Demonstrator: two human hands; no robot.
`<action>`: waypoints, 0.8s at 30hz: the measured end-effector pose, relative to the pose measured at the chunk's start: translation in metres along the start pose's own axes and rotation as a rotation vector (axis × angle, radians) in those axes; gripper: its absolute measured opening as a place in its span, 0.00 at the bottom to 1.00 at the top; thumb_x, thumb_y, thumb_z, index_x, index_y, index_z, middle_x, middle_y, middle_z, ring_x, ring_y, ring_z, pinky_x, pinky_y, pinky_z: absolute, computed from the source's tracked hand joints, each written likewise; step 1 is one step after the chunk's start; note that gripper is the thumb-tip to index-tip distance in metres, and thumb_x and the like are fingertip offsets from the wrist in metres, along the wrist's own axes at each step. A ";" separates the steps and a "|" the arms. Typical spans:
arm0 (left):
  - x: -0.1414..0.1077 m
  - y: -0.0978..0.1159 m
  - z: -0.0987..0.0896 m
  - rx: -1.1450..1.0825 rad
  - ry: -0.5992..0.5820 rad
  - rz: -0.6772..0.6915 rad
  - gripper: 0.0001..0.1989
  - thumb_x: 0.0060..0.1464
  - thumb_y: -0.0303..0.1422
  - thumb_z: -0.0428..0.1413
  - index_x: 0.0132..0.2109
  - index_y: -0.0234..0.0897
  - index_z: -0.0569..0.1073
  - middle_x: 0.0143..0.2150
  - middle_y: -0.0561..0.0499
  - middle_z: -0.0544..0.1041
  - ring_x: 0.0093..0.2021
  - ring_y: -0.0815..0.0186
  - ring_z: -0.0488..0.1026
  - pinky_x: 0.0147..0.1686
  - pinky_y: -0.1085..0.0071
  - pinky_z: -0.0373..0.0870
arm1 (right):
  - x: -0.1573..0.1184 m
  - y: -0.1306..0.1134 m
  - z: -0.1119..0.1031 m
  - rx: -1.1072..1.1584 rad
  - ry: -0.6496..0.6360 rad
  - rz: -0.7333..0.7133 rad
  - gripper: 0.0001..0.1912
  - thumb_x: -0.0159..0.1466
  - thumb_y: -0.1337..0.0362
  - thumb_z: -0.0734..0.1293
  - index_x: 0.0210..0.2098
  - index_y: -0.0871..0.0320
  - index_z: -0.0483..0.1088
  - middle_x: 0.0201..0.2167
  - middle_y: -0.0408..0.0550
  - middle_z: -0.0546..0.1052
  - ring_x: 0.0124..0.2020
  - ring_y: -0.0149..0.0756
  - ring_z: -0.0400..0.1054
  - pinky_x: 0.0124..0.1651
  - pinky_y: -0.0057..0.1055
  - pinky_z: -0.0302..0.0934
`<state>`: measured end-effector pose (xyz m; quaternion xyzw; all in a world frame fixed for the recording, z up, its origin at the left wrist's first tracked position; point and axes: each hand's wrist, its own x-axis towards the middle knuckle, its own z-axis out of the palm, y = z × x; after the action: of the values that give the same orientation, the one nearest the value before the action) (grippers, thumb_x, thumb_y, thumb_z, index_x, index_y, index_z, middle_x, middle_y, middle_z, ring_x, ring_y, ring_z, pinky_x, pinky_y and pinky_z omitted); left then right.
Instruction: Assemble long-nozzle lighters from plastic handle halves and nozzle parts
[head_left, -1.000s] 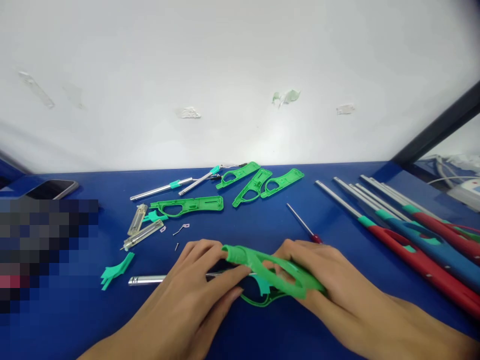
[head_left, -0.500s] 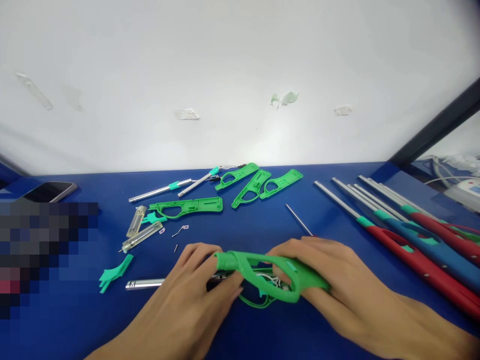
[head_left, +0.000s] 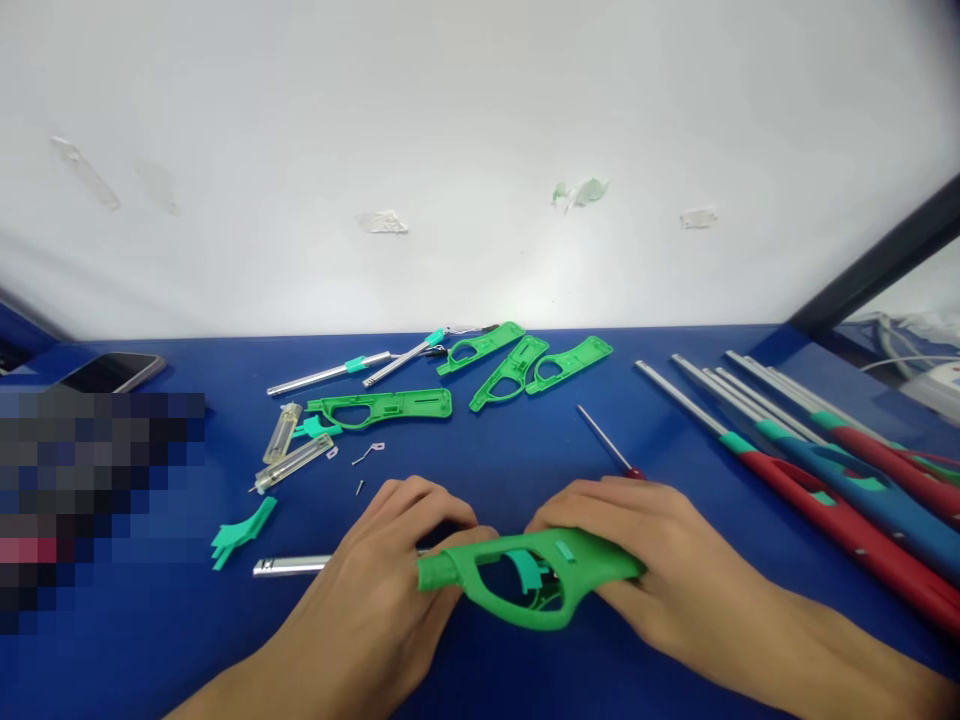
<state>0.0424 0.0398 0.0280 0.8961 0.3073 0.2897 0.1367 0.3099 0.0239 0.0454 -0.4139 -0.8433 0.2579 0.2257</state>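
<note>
My right hand (head_left: 637, 540) is closed round the rear of a green lighter handle shell (head_left: 551, 605), tilted over the table. A teal trigger (head_left: 529, 570) shows through the shell's finger opening. My left hand (head_left: 397, 570) is closed at the shell's front end, its fingertips partly hidden behind it. From beneath this hand a silver lighter tube (head_left: 292, 566) sticks out to the left; how it joins the shell is hidden. Beyond my right hand lies a screwdriver (head_left: 607, 440) with a red handle. Loose to the left are a teal trigger piece (head_left: 244, 530) and a small screw (head_left: 359, 488).
Several green shell halves, one being the left shell half (head_left: 382, 407), lie farther back. Near them are silver tubes (head_left: 330, 375) and clear fuel tanks (head_left: 295, 463). Red and blue lighters (head_left: 840, 510) line the right side. A phone (head_left: 112, 372) lies at left, before a white wall (head_left: 480, 160).
The green shell has turned and lowered slightly, showing the teal trigger in its opening where white wires showed before. My left fingers have shifted behind its front end. The view has moved slightly.
</note>
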 end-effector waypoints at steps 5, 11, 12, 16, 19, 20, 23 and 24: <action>-0.001 0.002 -0.004 -0.059 -0.011 -0.021 0.13 0.73 0.23 0.49 0.52 0.44 0.73 0.46 0.55 0.78 0.47 0.64 0.72 0.50 0.63 0.66 | 0.000 0.001 -0.002 -0.014 -0.014 -0.013 0.14 0.73 0.73 0.61 0.50 0.49 0.72 0.43 0.36 0.82 0.41 0.33 0.77 0.44 0.33 0.65; -0.004 0.000 -0.003 -0.052 -0.020 0.001 0.14 0.72 0.21 0.49 0.51 0.43 0.75 0.48 0.53 0.78 0.49 0.64 0.72 0.50 0.66 0.69 | 0.001 -0.002 -0.001 0.020 -0.003 -0.003 0.15 0.71 0.75 0.62 0.48 0.51 0.74 0.43 0.40 0.82 0.42 0.34 0.78 0.46 0.33 0.68; -0.003 0.000 -0.004 -0.060 -0.009 0.002 0.13 0.72 0.21 0.49 0.50 0.42 0.75 0.48 0.53 0.77 0.50 0.64 0.72 0.50 0.66 0.69 | 0.001 -0.003 -0.002 0.039 0.010 0.004 0.15 0.70 0.75 0.63 0.48 0.52 0.74 0.43 0.41 0.81 0.41 0.34 0.77 0.45 0.32 0.68; 0.004 0.004 -0.015 0.033 0.059 0.038 0.10 0.71 0.24 0.52 0.51 0.42 0.74 0.46 0.52 0.78 0.53 0.63 0.74 0.54 0.67 0.70 | 0.004 -0.009 -0.016 0.006 0.139 0.057 0.09 0.69 0.72 0.69 0.43 0.51 0.76 0.38 0.41 0.76 0.33 0.30 0.73 0.37 0.27 0.68; 0.008 0.004 -0.029 0.184 0.146 0.014 0.13 0.70 0.26 0.53 0.57 0.42 0.73 0.50 0.52 0.79 0.53 0.64 0.74 0.62 0.66 0.66 | 0.005 -0.010 -0.026 -0.170 0.231 0.027 0.09 0.70 0.52 0.73 0.42 0.50 0.76 0.34 0.41 0.75 0.29 0.32 0.72 0.32 0.28 0.69; 0.009 0.004 -0.033 0.199 0.171 -0.002 0.15 0.70 0.27 0.53 0.60 0.41 0.72 0.52 0.51 0.79 0.53 0.65 0.74 0.62 0.68 0.66 | 0.005 -0.010 -0.027 -0.230 0.241 -0.003 0.15 0.71 0.46 0.70 0.44 0.51 0.76 0.35 0.42 0.76 0.27 0.32 0.73 0.30 0.29 0.69; 0.007 0.002 -0.041 0.164 0.156 -0.026 0.20 0.72 0.29 0.53 0.68 0.39 0.68 0.56 0.51 0.78 0.55 0.67 0.74 0.58 0.73 0.68 | 0.004 -0.008 -0.026 -0.388 0.220 -0.094 0.25 0.77 0.43 0.58 0.50 0.53 0.76 0.38 0.47 0.79 0.23 0.33 0.73 0.22 0.31 0.67; 0.007 0.001 -0.042 0.158 0.128 -0.005 0.20 0.72 0.29 0.53 0.68 0.40 0.68 0.57 0.51 0.78 0.56 0.68 0.74 0.58 0.74 0.69 | 0.003 -0.008 -0.024 -0.431 0.213 -0.117 0.25 0.78 0.44 0.56 0.51 0.54 0.76 0.39 0.47 0.79 0.23 0.34 0.75 0.21 0.32 0.67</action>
<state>0.0216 0.0459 0.0647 0.8829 0.3396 0.3210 0.0466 0.3175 0.0278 0.0691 -0.4278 -0.8729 0.0135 0.2341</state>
